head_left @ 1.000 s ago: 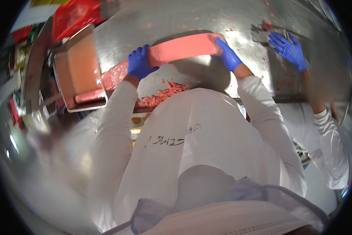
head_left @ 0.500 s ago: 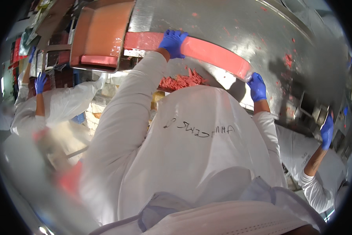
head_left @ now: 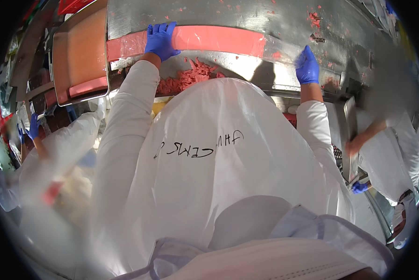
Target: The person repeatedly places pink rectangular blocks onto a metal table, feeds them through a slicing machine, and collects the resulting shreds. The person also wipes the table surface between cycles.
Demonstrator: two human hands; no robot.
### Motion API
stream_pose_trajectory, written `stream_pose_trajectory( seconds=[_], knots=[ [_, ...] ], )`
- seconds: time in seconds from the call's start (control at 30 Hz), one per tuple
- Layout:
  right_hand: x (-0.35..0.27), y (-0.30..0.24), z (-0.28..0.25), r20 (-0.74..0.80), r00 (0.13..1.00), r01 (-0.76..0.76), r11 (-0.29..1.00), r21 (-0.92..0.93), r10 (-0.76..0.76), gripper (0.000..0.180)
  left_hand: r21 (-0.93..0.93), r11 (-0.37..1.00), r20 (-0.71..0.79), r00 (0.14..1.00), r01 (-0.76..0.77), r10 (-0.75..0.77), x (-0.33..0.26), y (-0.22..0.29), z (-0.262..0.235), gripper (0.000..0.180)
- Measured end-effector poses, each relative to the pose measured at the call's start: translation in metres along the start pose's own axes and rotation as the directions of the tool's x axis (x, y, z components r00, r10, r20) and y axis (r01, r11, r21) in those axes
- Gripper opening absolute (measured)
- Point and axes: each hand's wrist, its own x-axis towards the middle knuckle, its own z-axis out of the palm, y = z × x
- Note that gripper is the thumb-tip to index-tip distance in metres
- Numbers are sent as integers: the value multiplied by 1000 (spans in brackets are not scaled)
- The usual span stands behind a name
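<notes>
Now your left hand (head_left: 160, 41) lies with fingers spread flat on the long pink slab (head_left: 218, 39), while your right hand (head_left: 307, 65), fingers together, rests on the steel surface (head_left: 246, 14) just past its end.

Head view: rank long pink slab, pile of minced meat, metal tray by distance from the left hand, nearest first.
1. Long pink slab: directly under the left hand, which lies flat on it.
2. Pile of minced meat: just below and right of that hand.
3. Metal tray: off to the left, past the slab's end.
</notes>
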Motion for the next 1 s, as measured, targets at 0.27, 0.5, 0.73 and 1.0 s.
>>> stream_pose_trajectory(
  seconds=[0.27, 0.5, 0.73, 1.0],
  knots=[
    [-13, 60, 15, -125, 952, -306, 904, -297, 281, 68, 40, 996, -10, 997, 77, -77, -18, 13, -3, 111],
    [3, 118, 124, 168, 927, -240, 873, -425, 337, 49, -89, 995, -27, 998, 53, -55, -42, 37, -35, 113],
    [-33, 128, 262, 352, 832, 67, 552, -831, 429, 49, -32, 986, -88, 983, -166, 162, -27, 85, -26, 84],
    [-45, 63, 117, 211, 894, -123, 670, -732, 395, 54, -172, 829, 88, 846, 533, -525, -52, -146, -23, 34]
  ],
)
